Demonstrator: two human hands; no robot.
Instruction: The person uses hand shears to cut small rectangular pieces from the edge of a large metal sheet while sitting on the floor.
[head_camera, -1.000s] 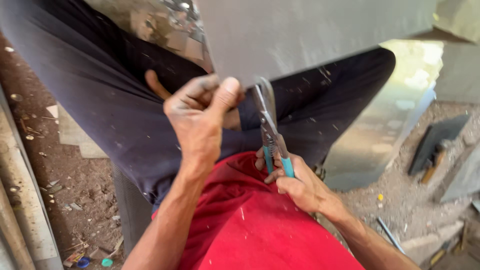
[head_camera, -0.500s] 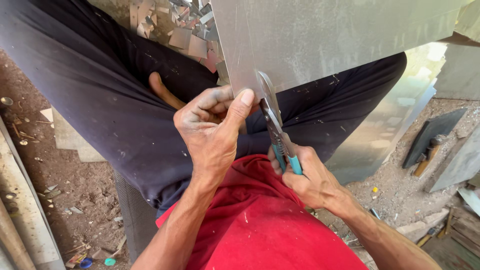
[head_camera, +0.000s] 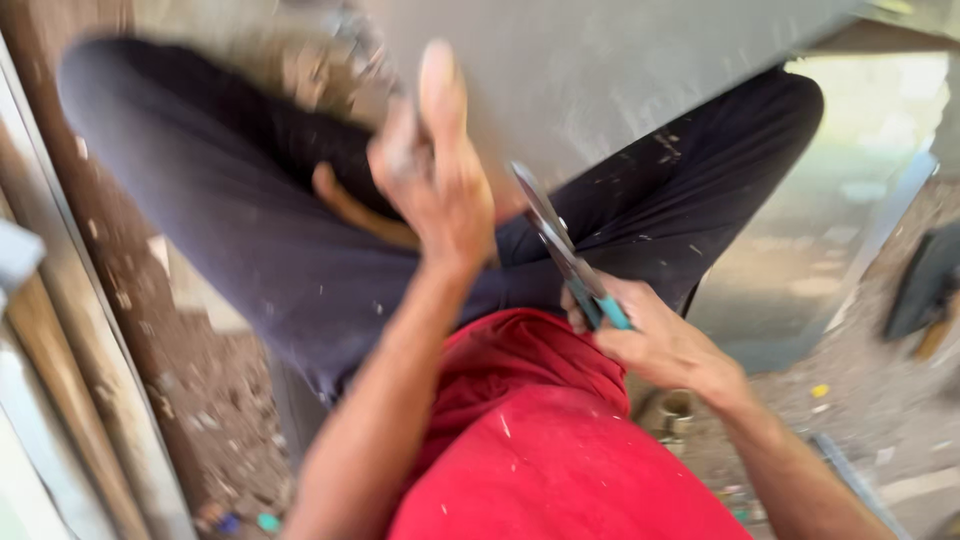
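A large grey metal sheet (head_camera: 620, 70) lies across my lap at the top of the head view. My left hand (head_camera: 435, 180) grips its near edge, fingers pointing up; the hand is blurred. My right hand (head_camera: 655, 340) is closed on the blue-green handles of tin snips (head_camera: 560, 245), whose blades point up and left and meet the sheet's lower edge just right of my left hand. Below them are my dark trousers (head_camera: 250, 240) and red shirt (head_camera: 540, 450).
Dirt ground with small scraps (head_camera: 215, 400) lies at the left, beside long metal profiles (head_camera: 60, 380) along the left edge. More sheet metal (head_camera: 800, 270) and a dark object (head_camera: 925, 280) sit at the right. A small metal piece (head_camera: 677, 410) lies by my right wrist.
My left hand has slid up along the sheet's edge with its fingers raised. The snips and right hand moved slightly down and right. The view has shifted and blurred.
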